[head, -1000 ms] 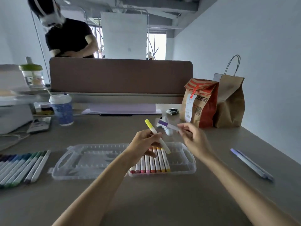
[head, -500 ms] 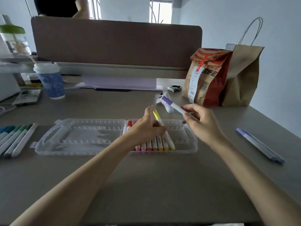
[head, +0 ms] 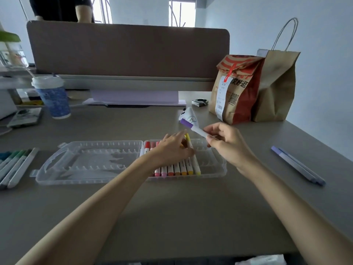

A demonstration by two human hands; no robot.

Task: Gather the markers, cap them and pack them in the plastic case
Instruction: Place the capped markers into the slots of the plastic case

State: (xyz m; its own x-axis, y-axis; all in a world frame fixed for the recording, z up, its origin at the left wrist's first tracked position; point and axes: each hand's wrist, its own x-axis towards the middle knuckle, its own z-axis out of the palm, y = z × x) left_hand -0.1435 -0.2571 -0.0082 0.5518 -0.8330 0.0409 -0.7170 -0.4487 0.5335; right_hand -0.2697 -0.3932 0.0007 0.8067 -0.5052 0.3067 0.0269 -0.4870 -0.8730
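While the purple-capped marker [head: 194,129] hangs pinched in the right hand [head: 227,144] above the far right end of the open plastic case [head: 91,180], its long axis slants from cap at upper left to fingers at lower right, crossing the packed markers, which run near to far. Free slots lie right of the yellow marker [head: 194,161], beneath that hand, the nearer one. The left hand [head: 172,148] rests on the row; grip or mere press cannot be told. Seven marker ends show in the case, the forearm hiding more. Two lilac markers [head: 298,165] lie well apart at right; at least four green markers [head: 17,163] at left.
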